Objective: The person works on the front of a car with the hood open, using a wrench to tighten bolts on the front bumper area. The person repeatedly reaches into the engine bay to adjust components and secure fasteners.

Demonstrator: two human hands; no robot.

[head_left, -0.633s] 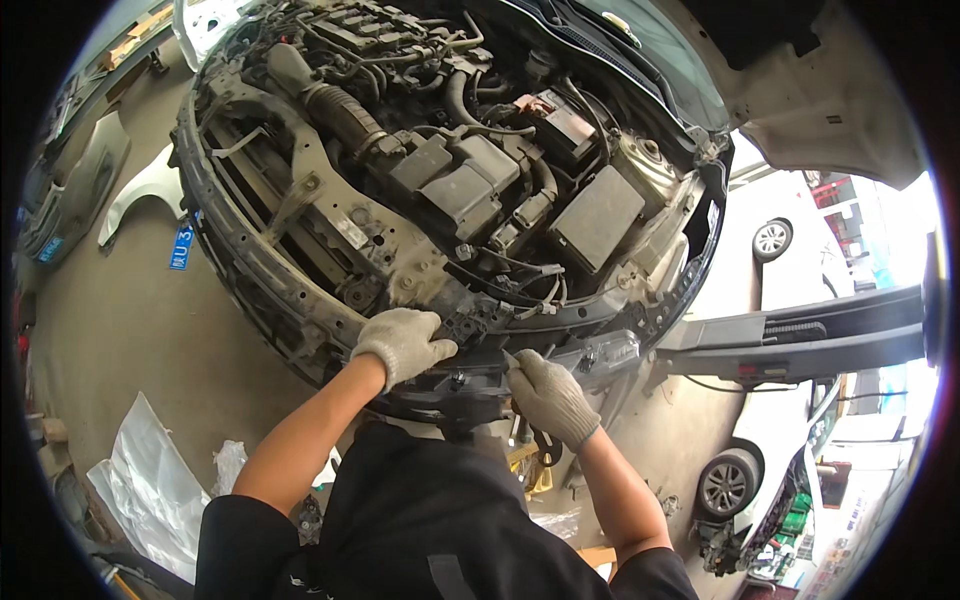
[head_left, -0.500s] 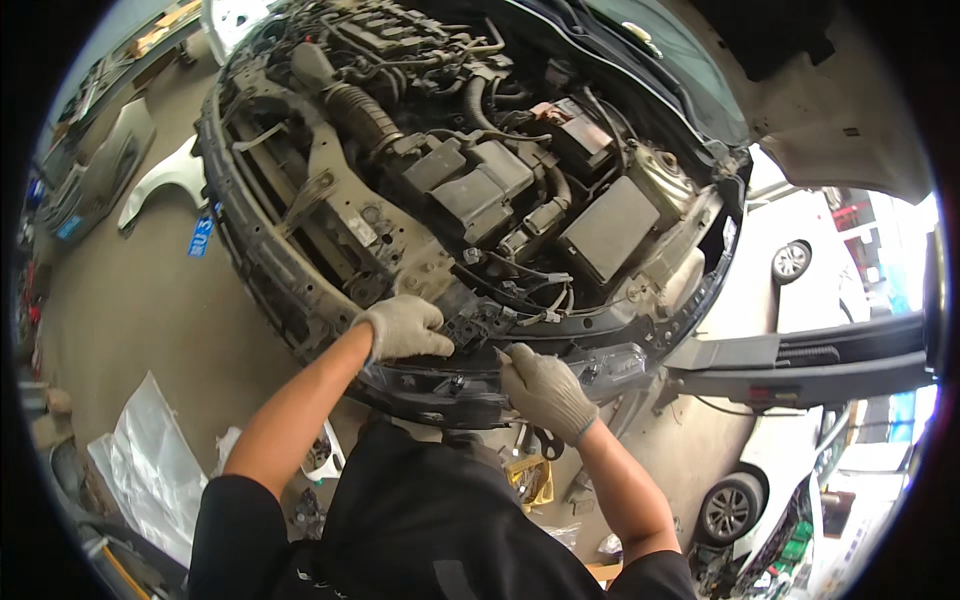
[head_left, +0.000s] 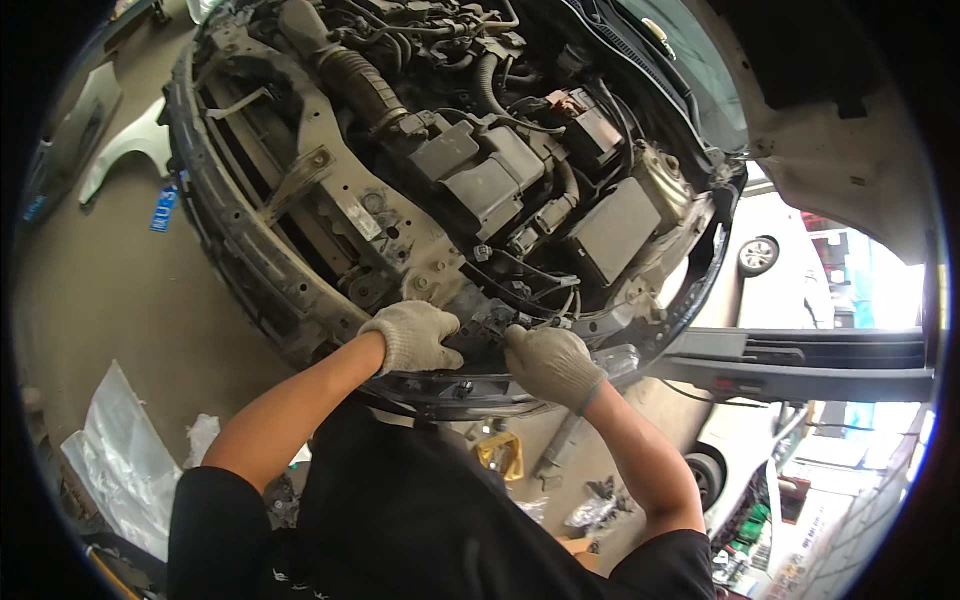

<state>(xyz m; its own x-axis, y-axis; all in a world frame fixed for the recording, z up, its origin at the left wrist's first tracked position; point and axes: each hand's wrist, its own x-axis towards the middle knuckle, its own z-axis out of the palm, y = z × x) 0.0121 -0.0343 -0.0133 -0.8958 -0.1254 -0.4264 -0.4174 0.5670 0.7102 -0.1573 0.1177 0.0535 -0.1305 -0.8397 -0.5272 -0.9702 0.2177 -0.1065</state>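
Note:
Both my hands wear light grey knit gloves at the front edge of a car's engine bay. My left hand (head_left: 415, 337) rests on the dark front edge, its bent fingers and thumb apart with a gap between them. To its right, my right hand (head_left: 553, 362) is closed, thumb and fingers pressed together beside a dark bracket (head_left: 490, 318) with small fittings. Whatever it holds is hidden by the glove. The clear lens of a headlight (head_left: 617, 360) shows just right of this hand. Behind the bracket run thin cables with connectors (head_left: 567, 285).
Beyond my hands are a black box cover (head_left: 615, 230), a battery (head_left: 594, 135) and a ribbed air hose (head_left: 360, 90). A long grey bar (head_left: 800, 365) juts in from the right. Below lie a yellow basket (head_left: 513, 455) and plastic sheeting (head_left: 125, 460).
My right hand has moved inward from the outer front edge to the bracket. A dark loop below that hand no longer shows. The left hand stays nearly in place as the view shifts.

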